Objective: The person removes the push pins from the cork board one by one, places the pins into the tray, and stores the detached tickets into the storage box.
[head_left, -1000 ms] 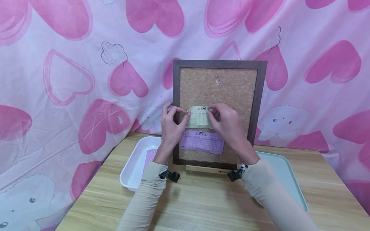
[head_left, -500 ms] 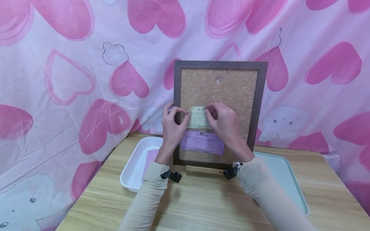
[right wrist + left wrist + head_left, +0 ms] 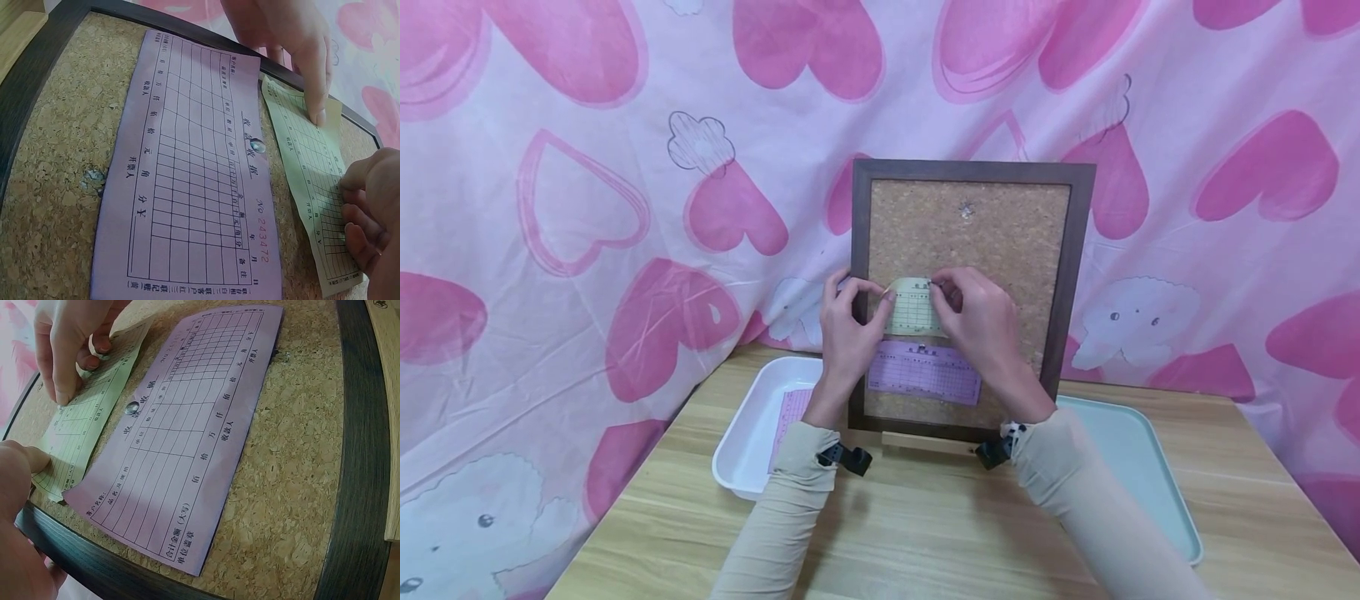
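Observation:
A pale green receipt slip lies against a framed cork board, bowed at its left end. My left hand pinches that end, thumb on the paper and index finger at the top corner; other fingers reach past the frame. My right hand pinches at the slip's top edge, its fingertips on a small silver pushpin that they mostly hide. Below hangs a purple receipt slip, fixed by a silver pushpin at its top middle.
A white tray with a pink printed slip stands left of the board. A pale teal tray lies at the right, partly behind my right forearm. A wooden stand shows under the board. Patterned pink cloth hangs behind.
My right hand has moved slightly left along the green slip's top edge, and its fingertips now cover the pushpin that showed beside them. My left hand keeps its place.

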Tool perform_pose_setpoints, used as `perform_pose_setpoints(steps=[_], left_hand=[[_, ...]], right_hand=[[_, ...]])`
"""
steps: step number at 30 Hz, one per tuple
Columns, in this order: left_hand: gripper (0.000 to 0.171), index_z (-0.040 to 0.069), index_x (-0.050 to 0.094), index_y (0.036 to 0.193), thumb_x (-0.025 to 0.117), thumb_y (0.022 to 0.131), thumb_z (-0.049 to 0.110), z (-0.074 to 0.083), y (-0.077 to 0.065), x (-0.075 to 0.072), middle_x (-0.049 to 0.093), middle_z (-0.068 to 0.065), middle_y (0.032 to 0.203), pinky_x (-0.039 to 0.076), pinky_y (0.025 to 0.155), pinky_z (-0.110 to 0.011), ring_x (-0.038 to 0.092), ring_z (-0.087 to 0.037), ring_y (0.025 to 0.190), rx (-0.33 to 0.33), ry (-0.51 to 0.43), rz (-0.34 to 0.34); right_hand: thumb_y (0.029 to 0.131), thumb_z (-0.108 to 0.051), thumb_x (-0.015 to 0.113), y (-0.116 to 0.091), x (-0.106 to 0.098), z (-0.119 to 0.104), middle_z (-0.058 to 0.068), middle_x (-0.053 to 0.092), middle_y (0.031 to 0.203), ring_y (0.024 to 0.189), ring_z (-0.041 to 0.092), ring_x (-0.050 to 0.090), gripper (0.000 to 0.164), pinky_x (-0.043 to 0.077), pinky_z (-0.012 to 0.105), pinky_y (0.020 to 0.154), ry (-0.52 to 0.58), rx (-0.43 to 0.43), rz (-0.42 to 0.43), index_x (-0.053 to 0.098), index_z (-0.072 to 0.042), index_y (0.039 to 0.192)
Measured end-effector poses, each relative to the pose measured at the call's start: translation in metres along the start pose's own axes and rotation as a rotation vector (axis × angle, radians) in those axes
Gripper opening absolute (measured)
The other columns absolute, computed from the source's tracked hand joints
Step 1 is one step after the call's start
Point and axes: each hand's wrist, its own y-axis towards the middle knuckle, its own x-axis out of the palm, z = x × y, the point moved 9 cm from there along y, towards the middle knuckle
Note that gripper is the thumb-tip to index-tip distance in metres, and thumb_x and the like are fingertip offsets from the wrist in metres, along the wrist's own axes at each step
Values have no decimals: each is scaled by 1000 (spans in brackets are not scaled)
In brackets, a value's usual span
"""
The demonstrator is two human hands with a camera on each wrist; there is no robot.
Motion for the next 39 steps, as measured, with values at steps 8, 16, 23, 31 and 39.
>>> perform_pose_setpoints(steps=[8,16,23,31,39], left_hand=[[22,9,75,104,81,98,29,1,-1,0,61,-15,134,36,125,-51,47,-28,147,13,-5,7],[21,9,75,103,81,98,28,0,-1,0,61,-15,134,36,124,-50,47,-27,147,2,5,4],[21,9,75,103,81,98,28,0,-1,-1,61,-15,134,36,124,-50,47,-28,146,-1,8,4],[21,9,75,103,81,98,27,0,-1,0,61,-15,133,36,125,-50,47,-28,147,-9,6,6],[21,8,74,104,81,98,27,0,-2,0,61,-15,135,36,125,-50,47,-28,147,-11,3,6]], right_hand=[[101,-18,76,-1,-1,-2,3,76,90,72,17,66,10,51,32,62,4,-17,10,78,-12,108],[100,-18,77,-1,0,-2,4,76,90,72,18,67,13,48,30,62,2,-24,8,78,-11,111],[100,-19,78,-2,1,-2,3,75,89,70,17,65,16,45,28,61,-13,-40,13,80,-12,114],[99,-21,80,-6,-2,-4,5,79,92,69,17,68,16,52,30,60,-15,-99,80,83,-11,112],[99,-18,80,-8,-2,-3,7,80,93,73,18,72,14,60,34,63,9,-128,109,84,-10,109]])
